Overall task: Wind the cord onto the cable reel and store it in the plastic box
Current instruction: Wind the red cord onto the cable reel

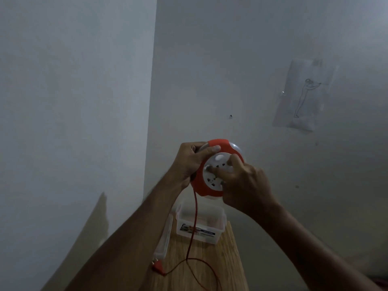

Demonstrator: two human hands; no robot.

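Currently, entries run left to right:

Left wall (73, 101): pale, plain, meeting the right wall at a vertical corner.

Plug (157, 266): red, lying at the left edge of the wooden surface (220, 269), pins pointing away from the camera.

Lid (164, 238): clear plastic, propped on edge along the left side of the surface, just beside the plastic box.

Left hand (189, 160): raised above the surface, fingers (207, 149) curled over the top left rim of the cable reel, grasping it; thumb side hidden behind the reel.

Cord (194, 217): red, hanging straight down from the lower left of the reel, passing in front of the box, then looping across the surface to the plug.

Plastic box (199, 223): clear, open, label on its front wall, standing at the far end of the surface, below the reel.

Cable reel (214, 171): red rim, white socket face turned toward the camera, held in the air between both hands, well above the box.

Right hand (243, 183): fingers (234, 159) bent onto the white face, gripping the reel's right side.

Drawing (302, 97): faint line figure on paper, stuck to the right wall.
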